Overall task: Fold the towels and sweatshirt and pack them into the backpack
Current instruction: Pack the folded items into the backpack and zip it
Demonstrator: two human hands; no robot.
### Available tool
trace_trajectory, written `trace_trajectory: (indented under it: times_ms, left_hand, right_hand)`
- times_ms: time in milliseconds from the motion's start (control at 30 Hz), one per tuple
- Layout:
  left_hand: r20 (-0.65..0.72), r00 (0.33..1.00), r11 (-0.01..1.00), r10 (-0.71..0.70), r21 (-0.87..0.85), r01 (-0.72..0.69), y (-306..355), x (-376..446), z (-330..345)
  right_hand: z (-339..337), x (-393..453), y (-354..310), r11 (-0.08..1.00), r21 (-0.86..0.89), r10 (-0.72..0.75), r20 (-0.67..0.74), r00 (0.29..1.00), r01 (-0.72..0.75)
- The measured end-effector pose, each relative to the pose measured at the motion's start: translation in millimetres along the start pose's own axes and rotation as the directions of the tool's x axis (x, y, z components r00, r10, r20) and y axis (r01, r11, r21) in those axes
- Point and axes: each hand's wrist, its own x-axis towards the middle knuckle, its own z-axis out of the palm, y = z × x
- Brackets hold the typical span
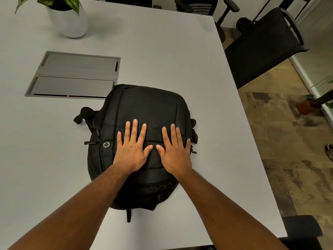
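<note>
A black backpack (147,105) lies flat and zipped shut on the grey table (162,51), its front panel facing up and its straps poking out at the left and right sides. My left hand (132,148) rests palm down on the panel with fingers spread. My right hand (175,150) lies flat beside it, thumbs nearly touching. Neither hand holds anything. No towels or sweatshirt are visible.
A grey cable hatch (75,74) is set into the table behind the backpack on the left. A white plant pot (69,20) stands at the far left. Black office chairs (263,46) stand along the table's right edge and far side.
</note>
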Motion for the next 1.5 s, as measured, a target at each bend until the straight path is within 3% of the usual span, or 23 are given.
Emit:
trace_trajectory:
  times_ms: [533, 1067, 1500]
  left_hand:
    - [0.117, 0.993, 1.0, -0.011, -0.021, 0.014, 0.8, 7.6, 3.4]
    - [0.018, 0.999, 0.994, 0.033, -0.102, -0.031, -1.5, -11.2, -12.7]
    - [0.116, 0.991, 0.996, 0.071, -0.07, -0.063, -9.2, -13.5, -21.3]
  right_hand:
    - [4.8, 6.8, 1.0, 0.999, -0.036, 0.006, 0.062, 0.998, -0.004]
    - [-11.0, -14.0, -12.4, 0.998, -0.063, -0.009, -0.032, 0.999, 0.007]
    - [-13.8, -30.2, -16.6, 0.999, -0.047, 0.012, 0.072, 0.997, -0.009]
